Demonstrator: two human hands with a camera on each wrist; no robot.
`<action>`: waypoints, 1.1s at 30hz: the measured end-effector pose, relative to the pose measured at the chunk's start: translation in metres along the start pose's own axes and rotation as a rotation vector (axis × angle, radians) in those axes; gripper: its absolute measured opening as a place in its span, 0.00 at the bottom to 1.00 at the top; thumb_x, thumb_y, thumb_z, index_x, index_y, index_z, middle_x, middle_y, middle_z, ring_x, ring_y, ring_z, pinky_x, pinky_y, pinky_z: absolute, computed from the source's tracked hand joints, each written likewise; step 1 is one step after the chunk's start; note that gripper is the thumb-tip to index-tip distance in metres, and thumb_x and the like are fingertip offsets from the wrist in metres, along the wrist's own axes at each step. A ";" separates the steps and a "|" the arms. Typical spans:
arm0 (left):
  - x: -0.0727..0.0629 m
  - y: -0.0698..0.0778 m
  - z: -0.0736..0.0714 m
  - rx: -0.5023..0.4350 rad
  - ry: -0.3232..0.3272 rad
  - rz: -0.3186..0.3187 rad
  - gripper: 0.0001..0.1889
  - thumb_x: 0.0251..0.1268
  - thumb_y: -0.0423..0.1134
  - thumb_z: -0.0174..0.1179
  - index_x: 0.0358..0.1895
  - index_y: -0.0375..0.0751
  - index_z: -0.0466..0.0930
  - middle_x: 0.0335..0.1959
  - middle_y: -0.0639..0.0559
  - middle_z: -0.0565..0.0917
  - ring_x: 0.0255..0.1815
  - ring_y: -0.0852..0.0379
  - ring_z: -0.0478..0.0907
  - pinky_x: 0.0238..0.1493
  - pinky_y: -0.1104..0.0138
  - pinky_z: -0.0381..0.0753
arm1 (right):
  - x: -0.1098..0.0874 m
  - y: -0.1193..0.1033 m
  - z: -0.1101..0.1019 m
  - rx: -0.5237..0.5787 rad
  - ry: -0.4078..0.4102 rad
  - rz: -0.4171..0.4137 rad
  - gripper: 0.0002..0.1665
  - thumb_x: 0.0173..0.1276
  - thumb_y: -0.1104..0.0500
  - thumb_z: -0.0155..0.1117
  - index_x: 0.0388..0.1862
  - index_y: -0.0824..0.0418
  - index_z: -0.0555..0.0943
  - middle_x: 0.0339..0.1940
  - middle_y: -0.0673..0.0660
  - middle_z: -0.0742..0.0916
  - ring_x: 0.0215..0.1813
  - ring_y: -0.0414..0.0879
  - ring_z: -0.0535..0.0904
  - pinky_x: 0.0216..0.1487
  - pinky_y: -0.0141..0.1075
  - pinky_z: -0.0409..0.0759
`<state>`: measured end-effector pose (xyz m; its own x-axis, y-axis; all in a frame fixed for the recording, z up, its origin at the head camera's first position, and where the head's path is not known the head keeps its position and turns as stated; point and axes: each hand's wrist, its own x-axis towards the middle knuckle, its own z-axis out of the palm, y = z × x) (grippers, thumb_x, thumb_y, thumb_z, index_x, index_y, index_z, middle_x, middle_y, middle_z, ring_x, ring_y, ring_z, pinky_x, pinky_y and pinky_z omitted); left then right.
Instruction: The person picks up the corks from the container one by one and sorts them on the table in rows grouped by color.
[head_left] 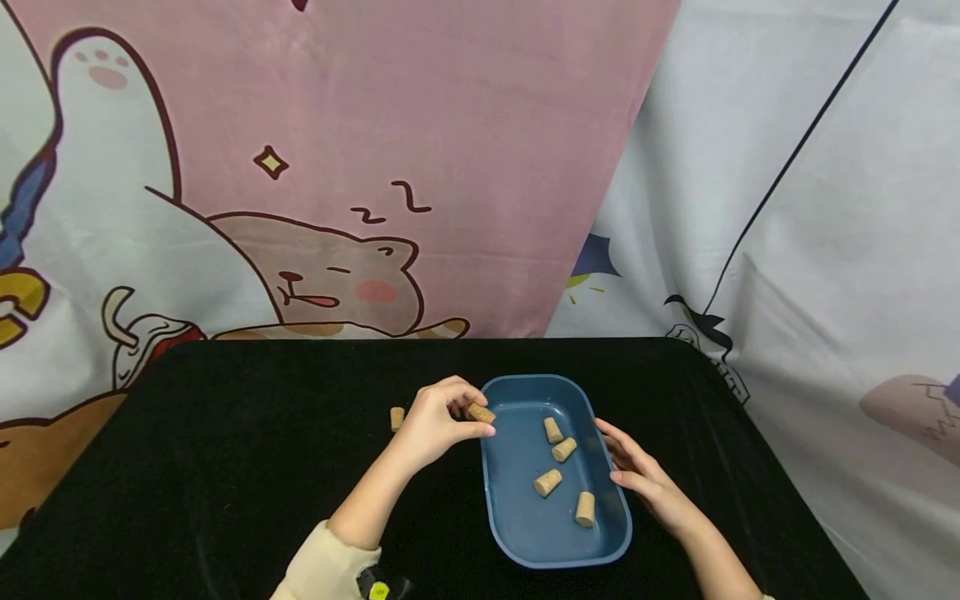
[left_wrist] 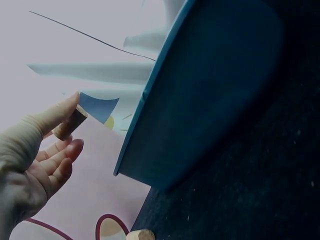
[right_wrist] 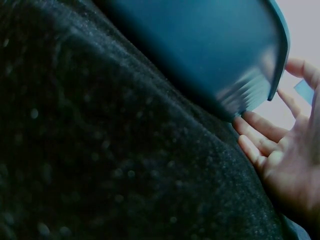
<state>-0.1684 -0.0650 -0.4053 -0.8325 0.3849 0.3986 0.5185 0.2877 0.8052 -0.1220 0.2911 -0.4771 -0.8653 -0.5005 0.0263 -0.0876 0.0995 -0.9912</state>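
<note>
My left hand (head_left: 438, 421) pinches a tapered cork stopper (head_left: 481, 413) between thumb and fingers, at the left rim of a blue rectangular tray (head_left: 517, 533). In the left wrist view the held cork (left_wrist: 70, 123) is tilted beside the thumb, and the other fingers are loosely bent. My right hand (head_left: 647, 479) touches the tray's right side, thumb and index finger at the rim. The right wrist view shows its other fingers (right_wrist: 257, 132) against the outer wall, low down. Inside the tray lie several corks (head_left: 547, 482), spread towards its right half.
Another cork (head_left: 397, 418) stands on the black cloth-covered table (head_left: 262, 467), left of the tray and partly behind my left hand. Beyond the table's far edge hangs a printed cloth backdrop (head_left: 487, 167), pink and white with cartoon animals.
</note>
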 end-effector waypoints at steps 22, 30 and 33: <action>-0.025 -0.006 -0.036 -0.115 0.056 -0.179 0.10 0.53 0.26 0.68 0.39 0.34 0.81 0.37 0.43 0.83 0.36 0.51 0.83 0.36 0.67 0.82 | 0.000 -0.001 0.001 -0.027 0.025 0.012 0.37 0.73 0.65 0.44 0.77 0.59 0.46 0.72 0.77 0.55 0.66 0.64 0.64 0.58 0.42 0.71; -0.028 0.018 -0.054 -0.008 0.086 -0.138 0.13 0.58 0.24 0.62 0.48 0.30 0.81 0.44 0.38 0.80 0.38 0.50 0.79 0.38 0.65 0.80 | 0.000 -0.001 0.001 -0.022 0.031 0.027 0.37 0.73 0.64 0.43 0.77 0.59 0.46 0.72 0.77 0.54 0.66 0.74 0.58 0.58 0.47 0.70; -0.029 0.018 -0.058 0.030 0.110 -0.134 0.12 0.60 0.24 0.61 0.47 0.30 0.82 0.43 0.40 0.79 0.35 0.50 0.77 0.36 0.65 0.79 | 0.001 -0.002 0.002 -0.027 0.038 0.037 0.37 0.73 0.64 0.44 0.78 0.58 0.46 0.72 0.76 0.55 0.66 0.74 0.58 0.58 0.49 0.68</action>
<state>-0.1459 -0.1219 -0.3766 -0.9099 0.2438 0.3357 0.4060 0.3570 0.8412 -0.1215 0.2889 -0.4758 -0.8862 -0.4634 -0.0047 -0.0681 0.1403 -0.9878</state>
